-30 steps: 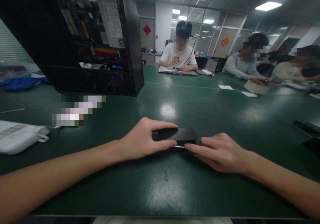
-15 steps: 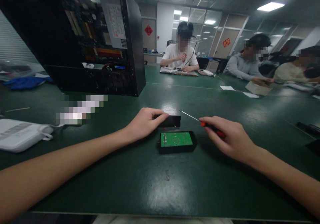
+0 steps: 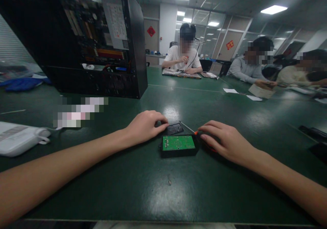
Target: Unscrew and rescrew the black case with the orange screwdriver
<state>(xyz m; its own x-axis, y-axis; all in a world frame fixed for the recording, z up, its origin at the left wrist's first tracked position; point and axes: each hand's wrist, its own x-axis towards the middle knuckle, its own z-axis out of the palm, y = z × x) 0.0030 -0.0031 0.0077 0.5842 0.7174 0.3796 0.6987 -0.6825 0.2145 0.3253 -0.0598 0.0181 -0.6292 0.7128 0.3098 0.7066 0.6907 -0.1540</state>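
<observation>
A black plastic cover (image 3: pixel 175 129) lies with its ribbed inner face up on the green table. My left hand (image 3: pixel 146 127) has its thumb and forefinger closed at the cover's left end. Just in front of it sits an open black case (image 3: pixel 178 153) with a green circuit board (image 3: pixel 178 143) in it, solder side up. To the right, my right hand (image 3: pixel 226 138) is low over the table around the handle of a screwdriver (image 3: pixel 188 128). The thin metal shaft points left past the cover; most of the red and black handle is hidden under my fingers.
An open black computer case (image 3: pixel 139 52) stands at the back left. A white device with a cord (image 3: pixel 22 138) lies at the left edge, blue gloves (image 3: pixel 24 83) behind it. Black objects (image 3: pixel 313 133) are at the right. A person (image 3: pixel 182 57) sits opposite, others further right.
The cover has gone from upright in my left hand to flat on the table behind the case. My right hand has moved left and lowered the screwdriver to the table.
</observation>
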